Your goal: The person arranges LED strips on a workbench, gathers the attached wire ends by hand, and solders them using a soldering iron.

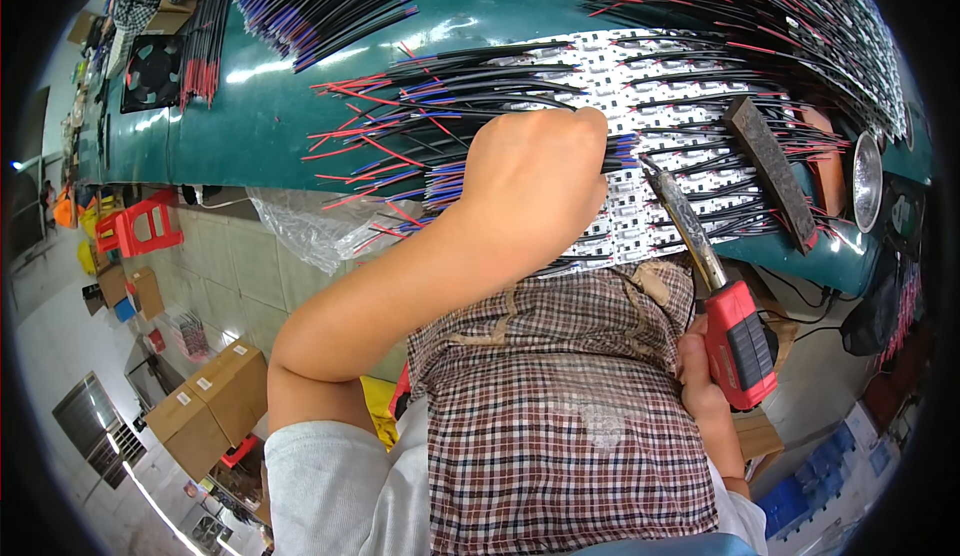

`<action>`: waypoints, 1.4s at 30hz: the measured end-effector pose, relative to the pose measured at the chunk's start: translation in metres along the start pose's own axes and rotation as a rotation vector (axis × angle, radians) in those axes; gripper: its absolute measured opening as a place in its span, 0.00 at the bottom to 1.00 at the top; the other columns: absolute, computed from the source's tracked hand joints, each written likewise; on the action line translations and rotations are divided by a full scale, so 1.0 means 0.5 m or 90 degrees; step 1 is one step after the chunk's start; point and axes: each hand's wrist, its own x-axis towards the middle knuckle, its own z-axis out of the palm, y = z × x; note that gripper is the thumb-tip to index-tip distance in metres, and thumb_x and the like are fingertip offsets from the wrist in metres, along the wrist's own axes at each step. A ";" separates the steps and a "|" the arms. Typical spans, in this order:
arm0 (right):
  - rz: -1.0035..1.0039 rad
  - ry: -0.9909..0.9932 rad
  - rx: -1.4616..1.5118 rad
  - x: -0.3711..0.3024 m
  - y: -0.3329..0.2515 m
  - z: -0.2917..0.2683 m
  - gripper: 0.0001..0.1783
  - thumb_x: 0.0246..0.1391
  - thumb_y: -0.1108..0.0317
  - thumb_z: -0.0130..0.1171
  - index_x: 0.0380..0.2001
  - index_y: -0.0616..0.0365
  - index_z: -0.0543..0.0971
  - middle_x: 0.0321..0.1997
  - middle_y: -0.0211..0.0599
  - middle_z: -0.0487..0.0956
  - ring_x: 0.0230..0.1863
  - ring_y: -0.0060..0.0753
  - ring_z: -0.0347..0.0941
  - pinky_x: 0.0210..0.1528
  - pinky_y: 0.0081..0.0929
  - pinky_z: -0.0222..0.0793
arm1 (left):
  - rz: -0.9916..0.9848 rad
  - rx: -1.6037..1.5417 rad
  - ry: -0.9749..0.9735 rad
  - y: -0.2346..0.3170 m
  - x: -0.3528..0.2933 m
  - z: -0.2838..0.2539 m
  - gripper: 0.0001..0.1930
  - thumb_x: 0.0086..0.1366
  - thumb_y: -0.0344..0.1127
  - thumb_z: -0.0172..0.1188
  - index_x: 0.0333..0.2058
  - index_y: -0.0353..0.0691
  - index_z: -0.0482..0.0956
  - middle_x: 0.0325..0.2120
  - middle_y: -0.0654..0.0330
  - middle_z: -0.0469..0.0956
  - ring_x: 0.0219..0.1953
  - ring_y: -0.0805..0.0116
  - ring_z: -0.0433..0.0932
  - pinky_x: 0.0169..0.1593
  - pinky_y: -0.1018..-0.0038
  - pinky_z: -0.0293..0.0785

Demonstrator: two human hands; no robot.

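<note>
My left hand (540,171) is closed in a fist above the white circuit board panel (622,211), holding a bundle of black wires (622,146). Their blue ends stick out past the fingers on the right. My right hand (700,368) grips a red and black soldering gun (738,346) at the lower right. The gun's long metal tip points up and left, close to the wire ends; whether it touches the board I cannot tell. Rows of black wires (470,71) with red or blue ends fan out from both sides of the panel. The fist hides part of the board.
A dark metal bar (770,171) lies across the wires on the right, beside a brown block (822,171) and a round metal dish (867,183). Wire bundles (320,1) cover the back of the green table (250,146). Clear plastic (310,226) hangs at its front edge.
</note>
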 end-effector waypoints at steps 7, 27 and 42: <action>0.171 0.034 0.137 -0.033 0.034 0.027 0.09 0.50 0.74 0.66 0.35 0.62 0.81 0.29 0.40 0.80 0.28 0.39 0.79 0.34 0.31 0.74 | -0.021 -0.063 -0.047 -0.006 0.013 -0.018 0.11 0.61 0.35 0.60 0.34 0.33 0.72 0.27 0.46 0.79 0.33 0.44 0.79 0.35 0.53 0.73; 0.014 0.019 0.073 -0.021 0.022 0.035 0.13 0.43 0.74 0.68 0.36 0.63 0.81 0.34 0.45 0.80 0.32 0.47 0.79 0.35 0.34 0.75 | -0.019 -0.085 0.120 0.011 -0.043 0.031 0.08 0.55 0.33 0.67 0.28 0.36 0.77 0.18 0.53 0.77 0.21 0.53 0.78 0.26 0.63 0.72; -0.055 -0.004 0.047 0.025 -0.005 0.032 0.13 0.41 0.77 0.68 0.34 0.65 0.81 0.31 0.45 0.79 0.27 0.44 0.78 0.30 0.32 0.73 | 0.007 -0.043 0.103 0.016 -0.041 0.037 0.11 0.48 0.31 0.69 0.27 0.36 0.76 0.20 0.53 0.76 0.24 0.53 0.79 0.29 0.62 0.74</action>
